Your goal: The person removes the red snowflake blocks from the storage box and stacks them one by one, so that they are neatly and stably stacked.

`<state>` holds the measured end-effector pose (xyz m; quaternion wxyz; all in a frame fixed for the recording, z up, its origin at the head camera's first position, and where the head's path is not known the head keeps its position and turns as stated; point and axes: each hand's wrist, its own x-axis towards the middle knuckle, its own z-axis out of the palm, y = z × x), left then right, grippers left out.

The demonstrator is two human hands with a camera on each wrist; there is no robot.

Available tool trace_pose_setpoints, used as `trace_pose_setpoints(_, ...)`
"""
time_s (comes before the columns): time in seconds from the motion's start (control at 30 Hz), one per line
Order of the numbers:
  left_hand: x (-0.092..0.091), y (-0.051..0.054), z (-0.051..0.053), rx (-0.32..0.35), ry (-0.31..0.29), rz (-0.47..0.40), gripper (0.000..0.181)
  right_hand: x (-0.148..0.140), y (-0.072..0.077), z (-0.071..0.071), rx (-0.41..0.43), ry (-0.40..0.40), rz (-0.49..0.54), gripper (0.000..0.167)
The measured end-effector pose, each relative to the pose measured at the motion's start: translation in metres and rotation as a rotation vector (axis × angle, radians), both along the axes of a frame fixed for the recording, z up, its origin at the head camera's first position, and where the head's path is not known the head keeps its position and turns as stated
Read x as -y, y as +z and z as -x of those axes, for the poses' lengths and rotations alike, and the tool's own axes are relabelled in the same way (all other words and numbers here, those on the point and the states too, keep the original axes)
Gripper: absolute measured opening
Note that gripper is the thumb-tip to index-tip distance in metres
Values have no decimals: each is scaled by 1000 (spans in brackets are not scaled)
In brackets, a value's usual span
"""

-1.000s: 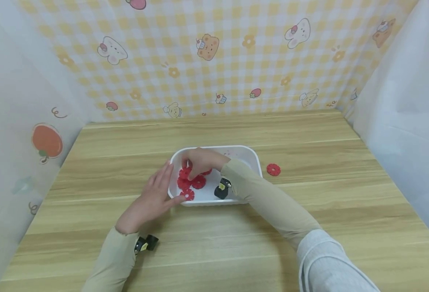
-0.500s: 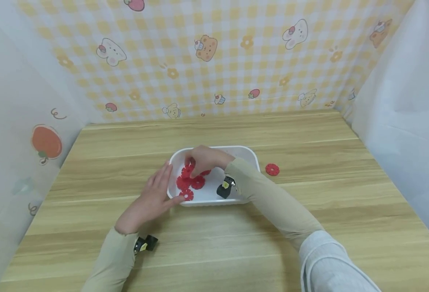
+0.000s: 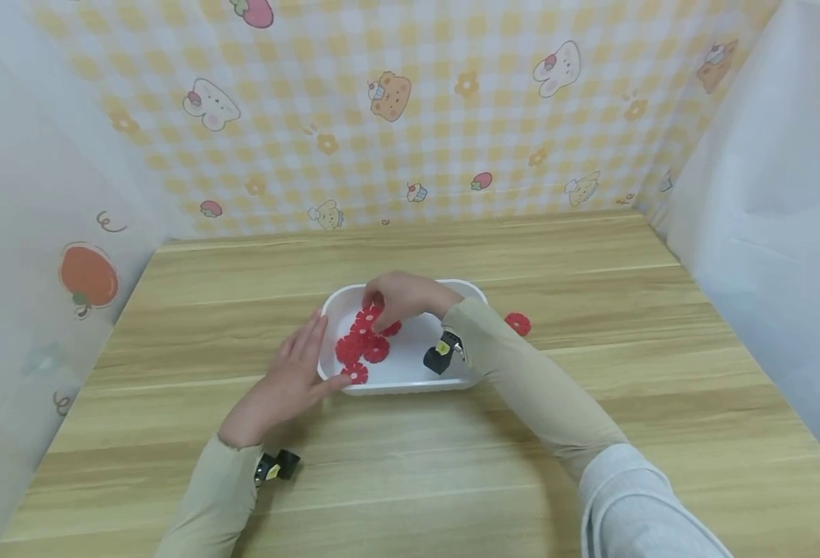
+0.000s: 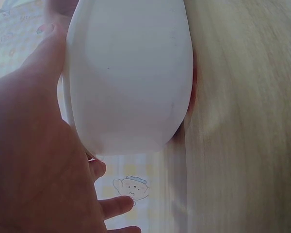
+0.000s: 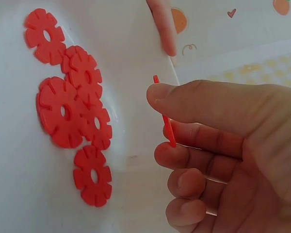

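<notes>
Pinched in the person's right hand (image 3: 406, 296), a red disc (image 5: 170, 130) shows edge-on in the right-wrist view I follow from afar, raised at the left part of a white tray (image 3: 413, 370). Several notched discs (image 5: 63, 111) lie below, some overlapping. The left hand (image 3: 287, 384), fingers extended and thumb spread, rests against the tray's left end. Just beyond the right end I see a stray disc (image 3: 518, 324) flat on the table (image 3: 410, 473), a pale wood-grain surface with long streaks running side to side. Behind it hangs a yellow-and-white checked cloth (image 3: 445, 139) printed with bears, rabbits and strawberries; a white sheet (image 3: 780, 240) flanks the right, a printed sheet (image 3: 26, 271) the left.
</notes>
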<state>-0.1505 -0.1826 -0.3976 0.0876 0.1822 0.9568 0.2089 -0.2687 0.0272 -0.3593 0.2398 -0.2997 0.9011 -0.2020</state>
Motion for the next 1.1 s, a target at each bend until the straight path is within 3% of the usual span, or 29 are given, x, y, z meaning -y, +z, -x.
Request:
trace_pose_setpoints(0.67, -1, -1, 1, 4, 7, -4, 99, -34, 16, -1, -48, -51, 106, 37)
trace_pose_setpoints(1.1, 0, 0, -1, 2, 5, 1, 101, -59, 16, -3, -53, -114, 150, 36)
